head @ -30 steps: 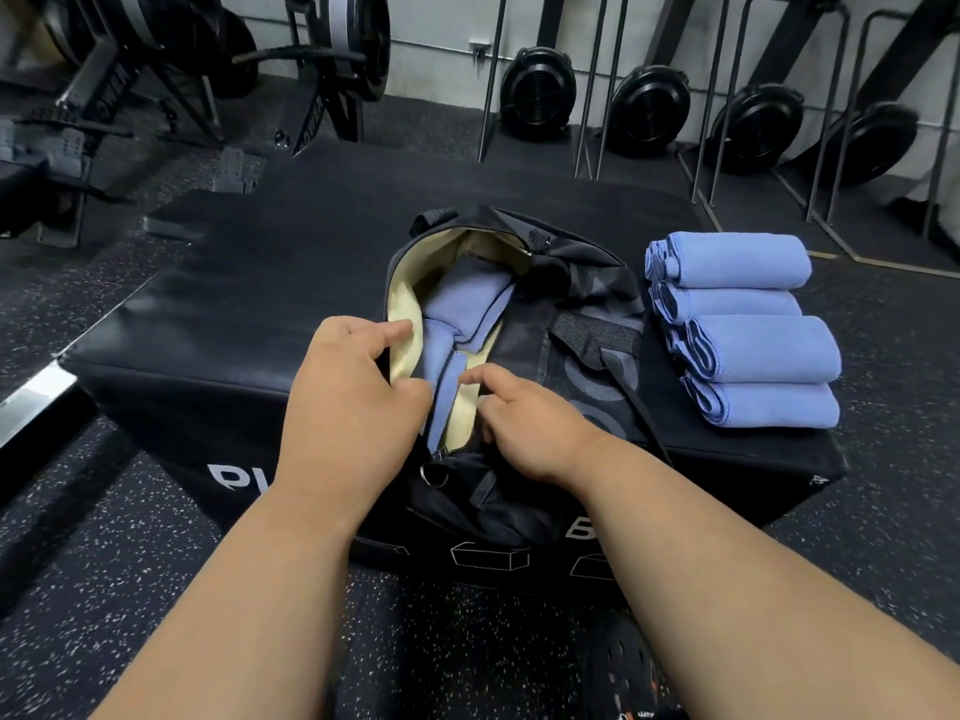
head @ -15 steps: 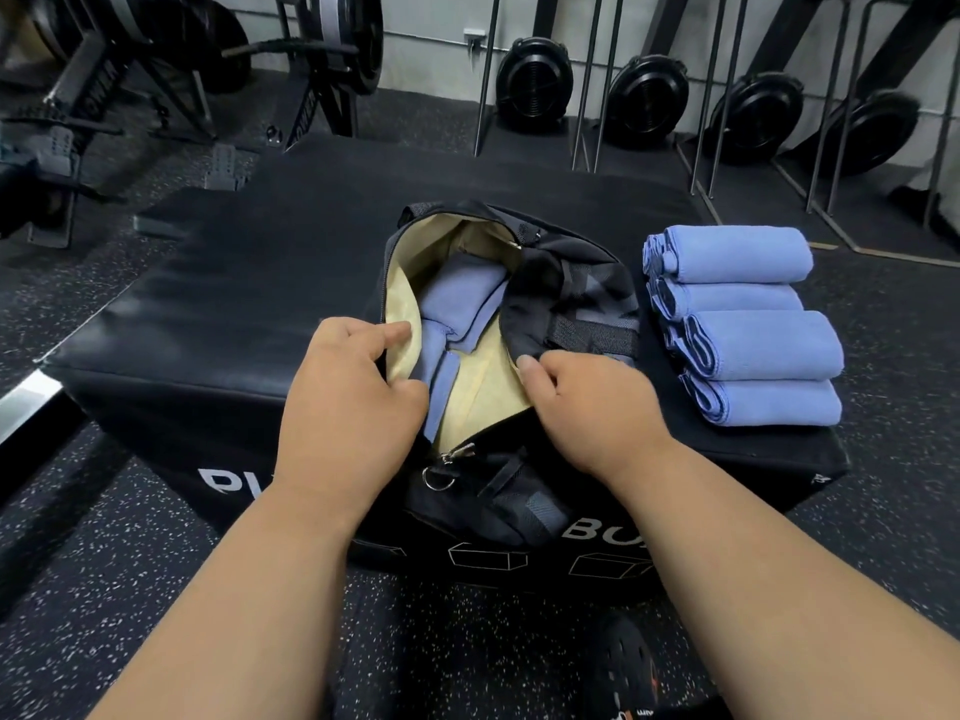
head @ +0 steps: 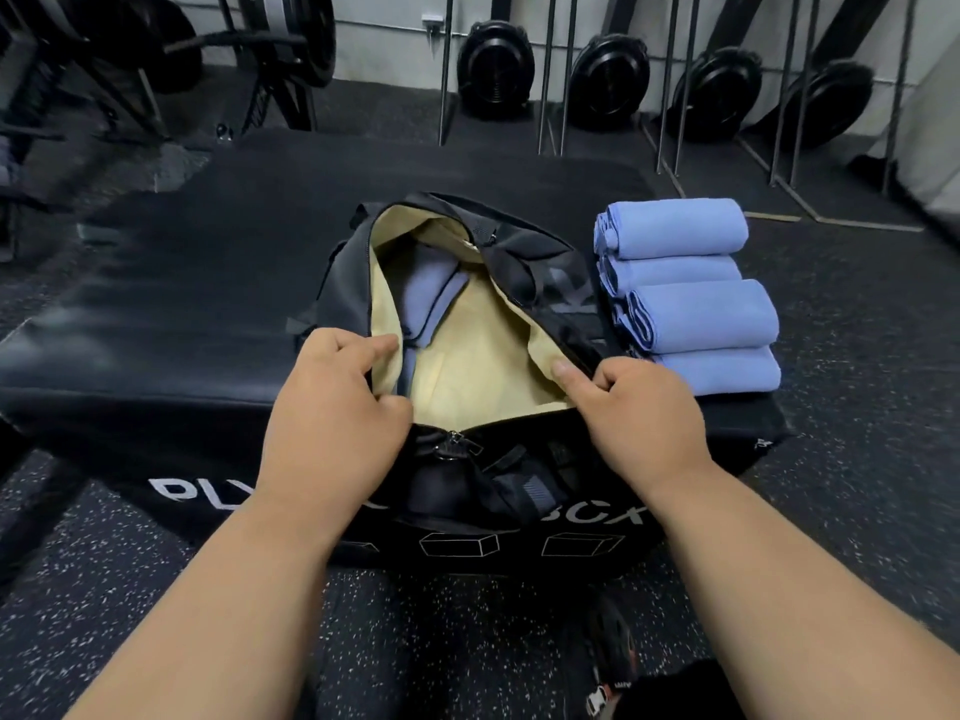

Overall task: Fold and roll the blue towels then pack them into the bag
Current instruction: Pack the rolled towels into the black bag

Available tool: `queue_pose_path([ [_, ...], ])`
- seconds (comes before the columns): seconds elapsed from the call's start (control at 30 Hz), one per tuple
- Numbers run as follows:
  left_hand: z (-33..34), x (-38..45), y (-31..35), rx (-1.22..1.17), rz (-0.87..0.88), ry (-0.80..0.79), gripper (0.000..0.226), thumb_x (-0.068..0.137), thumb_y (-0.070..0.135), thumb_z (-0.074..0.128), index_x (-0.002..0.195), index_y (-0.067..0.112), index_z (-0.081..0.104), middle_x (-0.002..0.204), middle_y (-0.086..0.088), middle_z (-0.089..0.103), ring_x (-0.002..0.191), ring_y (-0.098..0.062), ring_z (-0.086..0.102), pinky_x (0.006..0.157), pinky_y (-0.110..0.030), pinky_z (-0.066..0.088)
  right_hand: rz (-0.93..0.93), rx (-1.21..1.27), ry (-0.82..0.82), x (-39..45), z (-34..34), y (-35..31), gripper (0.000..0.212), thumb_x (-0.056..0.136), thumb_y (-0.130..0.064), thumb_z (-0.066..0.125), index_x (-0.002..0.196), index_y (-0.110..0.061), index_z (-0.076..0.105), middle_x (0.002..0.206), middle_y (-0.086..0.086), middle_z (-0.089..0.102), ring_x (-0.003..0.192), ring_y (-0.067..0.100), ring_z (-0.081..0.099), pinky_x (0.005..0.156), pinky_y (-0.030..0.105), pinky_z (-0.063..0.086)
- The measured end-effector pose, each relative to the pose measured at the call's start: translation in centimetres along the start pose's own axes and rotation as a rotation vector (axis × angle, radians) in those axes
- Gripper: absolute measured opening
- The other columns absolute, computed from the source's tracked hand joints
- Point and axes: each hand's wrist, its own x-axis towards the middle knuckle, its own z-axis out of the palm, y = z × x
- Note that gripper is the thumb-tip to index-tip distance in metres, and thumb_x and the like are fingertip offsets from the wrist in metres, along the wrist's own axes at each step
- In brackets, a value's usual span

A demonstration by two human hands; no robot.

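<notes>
Two hands hold a black bag open on a plyo box, with rolled blue towels waiting beside it.

The left hand (head: 332, 407) pinches the left lip of the bag (head: 530, 272), fingers curled on the cream lining; inside, a blue towel (head: 431, 298) lies against the left wall. The right hand (head: 639, 413) grips the bag's right lip by the zipper edge, so the mouth gapes wide. The bag sits at the plyo box's (head: 182, 283) near edge. At the box's right edge, just beside the bag, four rolled blue towels (head: 691, 293) lie in a row.
</notes>
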Motion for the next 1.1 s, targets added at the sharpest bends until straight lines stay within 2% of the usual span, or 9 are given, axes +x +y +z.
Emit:
queue_pose_path([
  [0.17,0.3,-0.2,0.3,0.044,-0.005,0.003,0.060,0.083,0.012,0.065,0.141,0.029,0.066,0.115,0.019,0.047,0.093,0.005,0.047,0.071,-0.004,0.034,-0.004,0.064,0.039,0.7,0.5,0.4,0.062,0.088,-0.066,0.068,0.064,-0.014,0.043,0.060,0.000,0.051,0.064,0.020,0.051,0.055,0.037,0.035],
  [0.3,0.6,-0.2,0.7,0.080,0.004,0.006,0.060,0.082,0.012,0.066,0.140,0.030,0.066,0.116,0.019,0.047,0.093,0.003,0.046,0.071,-0.008,0.035,-0.035,0.201,0.110,1.7,0.2,0.6,0.039,0.085,-0.047,0.077,0.076,-0.020,0.050,0.068,-0.003,0.056,0.069,0.016,0.054,0.060,0.035,0.039],
  [0.43,0.4,-0.2,1.5,0.181,0.042,0.094,0.057,0.079,0.014,0.066,0.136,0.025,0.068,0.122,0.007,0.050,0.104,-0.017,0.054,0.088,-0.030,0.043,-0.009,0.430,0.138,2.0,-0.5,0.9,0.023,0.087,-0.034,0.075,0.078,-0.023,0.057,0.064,-0.013,0.058,0.063,0.011,0.052,0.065,0.033,0.045],
  [0.5,0.4,-0.3,2.4,0.217,0.097,0.174,0.055,0.079,0.014,0.068,0.133,0.022,0.070,0.126,0.000,0.052,0.113,-0.027,0.052,0.097,-0.029,0.037,0.028,0.516,0.150,2.0,-1.1,1.2,0.025,0.087,-0.031,0.075,0.074,-0.019,0.057,0.058,-0.015,0.052,0.058,0.009,0.046,0.061,0.028,0.041],
  [0.57,0.5,-0.6,3.6,0.213,0.140,0.223,0.051,0.080,0.015,0.071,0.130,0.021,0.071,0.129,-0.002,0.054,0.118,-0.029,0.050,0.098,-0.021,0.027,0.037,0.580,0.143,1.8,-1.6,1.5,0.026,0.088,-0.028,0.075,0.074,-0.016,0.058,0.055,-0.014,0.048,0.056,0.008,0.042,0.058,0.025,0.038],
  [0.67,1.3,-1.4,5.4,0.217,0.195,0.237,0.047,0.081,0.018,0.073,0.127,0.020,0.072,0.131,-0.001,0.056,0.119,-0.029,0.048,0.103,-0.026,0.028,0.020,0.644,0.107,1.2,-2.2,2.0,0.028,0.089,-0.028,0.076,0.074,-0.014,0.058,0.054,-0.013,0.045,0.055,0.008,0.040,0.055,0.021,0.037],
  [0.8,2.9,-2.0,8.0,0.160,0.167,0.094,0.045,0.084,0.028,0.066,0.128,0.027,0.071,0.126,0.010,0.058,0.118,-0.022,0.050,0.108,-0.031,0.033,0.013,0.690,0.063,0.8,-2.2,2.2,0.028,0.088,-0.027,0.076,0.074,-0.012,0.057,0.055,-0.011,0.043,0.055,0.009,0.039,0.055,0.022,0.037],
  [0.97,4.7,-2.0,10.7,0.064,0.103,-0.039,0.044,0.089,0.028,0.066,0.133,0.030,0.068,0.132,0.016,0.057,0.124,-0.010,0.050,0.106,-0.024,0.035,0.005,0.768,0.021,0.5,-2.2,2.2,0.031,0.088,-0.029,0.078,0.074,-0.011,0.056,0.051,-0.011,0.043,0.053,0.010,0.038,0.054,0.024,0.037],
  [1.1,6.2,0.1,13.3,-0.246,-0.173,-0.205,0.037,0.098,0.038,0.061,0.134,0.027,0.065,0.128,0.015,0.063,0.117,-0.005,0.057,0.101,-0.028,0.042,-0.017,0.811,-0.014,0.7,-2.2,2.2,0.035,0.089,-0.033,0.076,0.074,-0.011,0.052,0.052,-0.010,0.041,0.053,0.013,0.037,0.057,0.034,0.040],
])
